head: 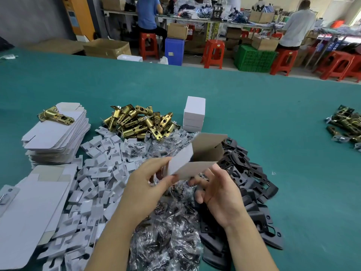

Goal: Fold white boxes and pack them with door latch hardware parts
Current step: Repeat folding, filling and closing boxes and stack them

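Observation:
A white box (pixel 195 153), half opened into a tube with its grey inside showing, hangs above the parts piles. My left hand (pixel 148 184) pinches its near left corner between thumb and fingers. My right hand (pixel 218 190) is under the box's lower flap, its fingers loosely curled and touching the flap's edge. Brass door latches (pixel 138 122) lie heaped behind. Flat white box blanks (pixel 58 133) are stacked at the left, one latch on top. Folded white boxes (pixel 194 114) stand stacked beyond the held box.
White cardboard inserts (pixel 97 173) spread left of my hands, clear bags of screws (pixel 166 241) below them, black plates (pixel 250 182) to the right. More latches (pixel 345 124) lie at the far right on the green table (pixel 273 114). People sit at benches behind.

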Demonstrator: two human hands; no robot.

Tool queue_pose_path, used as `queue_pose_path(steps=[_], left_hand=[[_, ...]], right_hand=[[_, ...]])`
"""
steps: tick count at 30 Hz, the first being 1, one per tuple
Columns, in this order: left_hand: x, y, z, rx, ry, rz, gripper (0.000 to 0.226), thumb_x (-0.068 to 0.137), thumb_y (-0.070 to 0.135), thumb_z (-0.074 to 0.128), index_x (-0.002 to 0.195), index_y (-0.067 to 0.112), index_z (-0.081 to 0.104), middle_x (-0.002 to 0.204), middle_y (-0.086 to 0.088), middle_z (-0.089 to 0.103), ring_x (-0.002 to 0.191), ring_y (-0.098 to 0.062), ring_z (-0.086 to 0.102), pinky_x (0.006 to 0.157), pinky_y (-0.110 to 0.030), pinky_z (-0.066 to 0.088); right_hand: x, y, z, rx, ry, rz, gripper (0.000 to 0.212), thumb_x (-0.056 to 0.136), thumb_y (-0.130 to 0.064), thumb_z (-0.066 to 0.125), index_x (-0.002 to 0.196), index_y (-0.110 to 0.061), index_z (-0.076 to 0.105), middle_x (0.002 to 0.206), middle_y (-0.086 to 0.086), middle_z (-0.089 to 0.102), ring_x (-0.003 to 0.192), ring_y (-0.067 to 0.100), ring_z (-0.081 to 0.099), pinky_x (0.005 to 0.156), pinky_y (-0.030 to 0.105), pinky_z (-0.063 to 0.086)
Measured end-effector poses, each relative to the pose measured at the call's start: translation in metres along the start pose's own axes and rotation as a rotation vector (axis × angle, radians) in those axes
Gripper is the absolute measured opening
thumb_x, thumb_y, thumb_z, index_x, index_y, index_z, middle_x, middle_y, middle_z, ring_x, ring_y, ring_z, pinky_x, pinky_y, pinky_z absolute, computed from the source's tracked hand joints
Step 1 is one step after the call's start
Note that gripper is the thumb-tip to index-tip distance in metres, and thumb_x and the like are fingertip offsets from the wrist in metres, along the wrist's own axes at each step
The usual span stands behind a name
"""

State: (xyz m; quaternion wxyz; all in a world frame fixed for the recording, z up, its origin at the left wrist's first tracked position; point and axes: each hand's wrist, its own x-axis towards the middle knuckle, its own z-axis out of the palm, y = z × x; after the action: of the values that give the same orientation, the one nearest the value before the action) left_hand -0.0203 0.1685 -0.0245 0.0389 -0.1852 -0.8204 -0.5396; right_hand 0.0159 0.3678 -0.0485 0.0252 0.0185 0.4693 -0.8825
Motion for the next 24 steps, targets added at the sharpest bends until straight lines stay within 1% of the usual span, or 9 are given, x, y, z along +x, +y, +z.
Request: queue_pose_path(steps=[3,6,9,12,14,16,19,21,24], left_hand=[[0.001,-0.002,0.0,-0.107,-0.013,-0.069,0.04,0.082,0.041,0.072,0.112,0.066,0.064,0.095,0.02,0.067,0.078,-0.008,0.06,0.065,-0.02,0.052],[0.0,-0.007,0.0,-0.132,-0.018,-0.093,0.041,0.088,0.03,0.075,0.113,0.061,0.066,0.087,0.015,0.067,0.073,-0.009,0.06,0.057,-0.02,0.051],[0.0,-0.007,0.0,-0.081,-0.023,-0.076,0.038,0.088,0.036,0.074,0.114,0.061,0.064,0.083,0.014,0.068,0.069,-0.009,0.061,0.056,-0.021,0.052],[0.001,-0.008,0.001,-0.024,-0.018,-0.08,0.039,0.089,0.035,0.074,0.112,0.065,0.063,0.078,0.012,0.068,0.064,-0.012,0.063,0.055,-0.024,0.054],[0.001,-0.01,0.002,0.006,0.002,-0.081,0.04,0.089,0.037,0.074,0.11,0.068,0.061,0.077,0.014,0.066,0.063,-0.013,0.062,0.055,-0.019,0.051],[0.001,-0.01,0.003,0.055,0.031,-0.077,0.038,0.089,0.039,0.074,0.109,0.068,0.061,0.08,0.022,0.063,0.068,-0.009,0.061,0.057,-0.013,0.047],[0.0,-0.008,0.007,0.116,0.059,-0.051,0.034,0.092,0.039,0.069,0.118,0.058,0.059,0.085,0.037,0.06,0.072,-0.003,0.06,0.06,-0.011,0.046],[0.0,-0.007,0.008,0.122,0.085,-0.031,0.03,0.094,0.036,0.066,0.12,0.05,0.062,0.087,0.041,0.06,0.071,-0.003,0.059,0.061,-0.01,0.046],[0.001,-0.006,0.013,0.144,0.122,-0.04,0.027,0.096,0.029,0.064,0.119,0.043,0.067,0.087,0.029,0.066,0.071,-0.003,0.059,0.063,-0.011,0.047]], right_hand=[[-0.001,0.005,-0.001,-0.141,-0.051,-0.041,0.038,0.089,-0.041,0.072,0.124,-0.026,0.069,0.083,0.001,0.064,0.06,0.012,0.054,0.045,0.02,0.038],[-0.003,0.008,0.0,-0.263,-0.057,-0.136,0.045,0.086,-0.045,0.081,0.125,-0.026,0.069,0.08,-0.011,0.067,0.052,0.008,0.046,0.047,0.018,0.037],[-0.003,0.007,-0.001,-0.358,-0.01,-0.175,0.048,0.083,-0.051,0.082,0.126,-0.03,0.071,0.083,-0.008,0.068,0.053,0.008,0.045,0.048,0.02,0.034],[-0.002,0.007,-0.001,-0.36,0.014,-0.193,0.051,0.086,-0.048,0.081,0.132,-0.029,0.068,0.092,-0.004,0.069,0.055,0.008,0.04,0.049,0.02,0.035],[-0.001,0.007,0.002,-0.358,0.039,-0.197,0.052,0.085,-0.048,0.081,0.132,-0.031,0.068,0.099,-0.005,0.072,0.057,0.007,0.042,0.05,0.018,0.038],[-0.001,0.007,0.004,-0.353,0.086,-0.182,0.051,0.082,-0.047,0.083,0.13,-0.035,0.07,0.096,-0.006,0.074,0.057,0.007,0.044,0.05,0.018,0.04],[-0.001,0.006,0.005,-0.375,0.156,-0.165,0.04,0.084,-0.037,0.078,0.123,-0.041,0.073,0.087,-0.008,0.073,0.052,0.007,0.045,0.047,0.019,0.04],[-0.001,0.005,0.005,-0.37,0.205,-0.156,0.037,0.083,-0.034,0.075,0.118,-0.045,0.074,0.093,-0.004,0.074,0.051,0.007,0.044,0.046,0.019,0.039],[-0.002,0.004,0.006,-0.386,0.24,-0.157,0.035,0.083,-0.035,0.074,0.115,-0.048,0.074,0.101,-0.002,0.076,0.05,0.008,0.044,0.046,0.019,0.039]])
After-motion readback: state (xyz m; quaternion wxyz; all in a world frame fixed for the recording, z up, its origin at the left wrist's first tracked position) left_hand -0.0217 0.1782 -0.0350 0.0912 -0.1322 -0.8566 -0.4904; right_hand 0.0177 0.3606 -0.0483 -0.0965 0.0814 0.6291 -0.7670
